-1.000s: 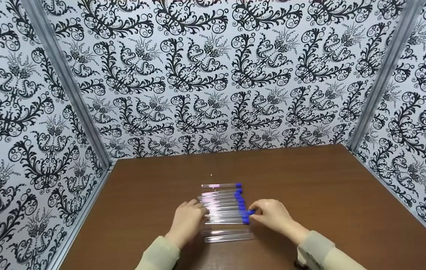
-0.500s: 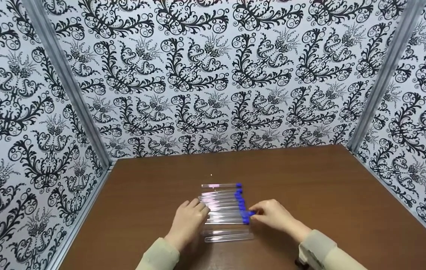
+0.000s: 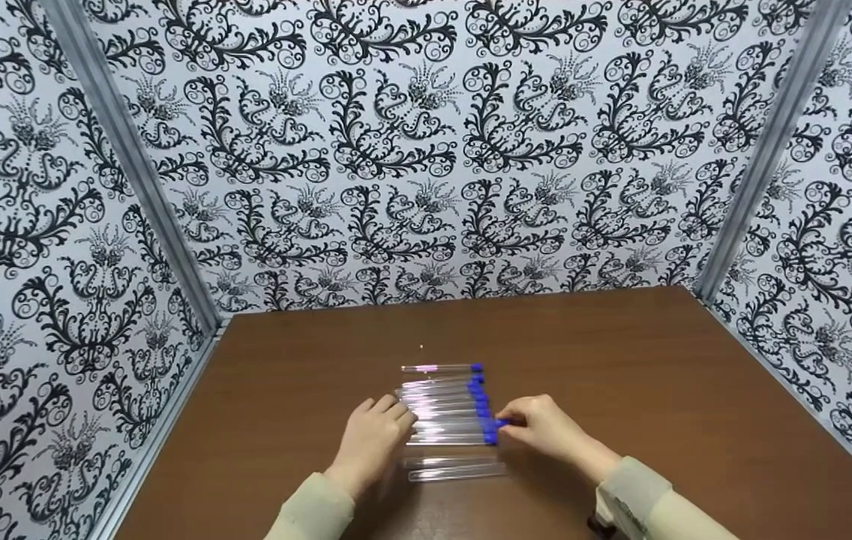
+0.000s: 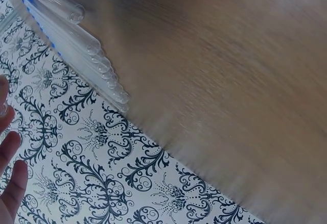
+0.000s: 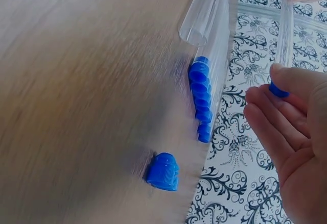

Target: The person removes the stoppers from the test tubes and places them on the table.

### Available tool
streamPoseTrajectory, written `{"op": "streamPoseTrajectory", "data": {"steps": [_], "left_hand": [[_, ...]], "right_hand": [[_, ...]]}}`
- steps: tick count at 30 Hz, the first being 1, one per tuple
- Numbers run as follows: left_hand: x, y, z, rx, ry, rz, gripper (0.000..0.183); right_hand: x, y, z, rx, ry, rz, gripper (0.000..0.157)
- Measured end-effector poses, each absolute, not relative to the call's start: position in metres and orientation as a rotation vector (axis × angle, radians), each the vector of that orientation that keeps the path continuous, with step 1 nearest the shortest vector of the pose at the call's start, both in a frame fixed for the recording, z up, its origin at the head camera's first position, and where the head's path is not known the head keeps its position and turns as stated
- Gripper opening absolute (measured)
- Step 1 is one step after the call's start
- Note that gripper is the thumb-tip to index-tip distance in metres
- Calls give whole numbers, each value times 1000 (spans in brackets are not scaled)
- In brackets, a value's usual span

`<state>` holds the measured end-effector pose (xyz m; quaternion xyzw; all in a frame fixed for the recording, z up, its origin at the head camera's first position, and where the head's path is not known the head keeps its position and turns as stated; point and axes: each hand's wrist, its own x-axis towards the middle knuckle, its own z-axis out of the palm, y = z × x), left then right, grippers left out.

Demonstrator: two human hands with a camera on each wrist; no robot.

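Above a row of capped test tubes (image 3: 433, 401), a clear test tube (image 5: 284, 38) is held level between my two hands. My right hand (image 3: 546, 431) pinches its blue cap (image 5: 278, 90) between thumb and fingers. At the tube's rounded end, the fingers of my left hand (image 3: 377, 436) grip it; the left wrist view catches only some of these fingers at its left edge. Two uncapped tubes (image 3: 457, 473) lie nearer me, in front of the row. A loose blue cap (image 5: 163, 172) rests on the table below my right hand, hidden in the head view.
The brown tabletop (image 3: 283, 367) carries all the tubes. One capped tube (image 3: 437, 368) lies slightly apart at the far end of the row. Patterned wall panels (image 3: 411, 165) with grey metal posts (image 3: 760, 165) enclose the table at the back and sides.
Both hands stay nearly in place on the same tube. The right fingers shift slightly around the cap, and the head view tilts a little. The tubes on the table have not moved.
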<state>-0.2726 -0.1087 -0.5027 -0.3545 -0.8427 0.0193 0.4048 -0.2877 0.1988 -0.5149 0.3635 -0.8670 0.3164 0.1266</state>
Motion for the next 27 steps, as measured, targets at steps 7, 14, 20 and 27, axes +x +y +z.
{"op": "streamPoseTrajectory", "data": {"steps": [7, 14, 20, 27], "left_hand": [[-274, -108, -503, -894, -2124, 54, 10], [-274, -107, -503, -880, -2149, 47, 10], [-274, -107, -503, -884, -2207, 69, 6], [-273, -108, -506, -877, -2261, 39, 9]], "right_hand": [[-289, 198, -516, 1061, -2485, 863, 12], [-288, 198, -519, 1079, -2400, 822, 13], [-289, 198, -522, 1084, -2293, 761, 19], [-291, 197, -523, 1063, -2278, 758, 21]]}}
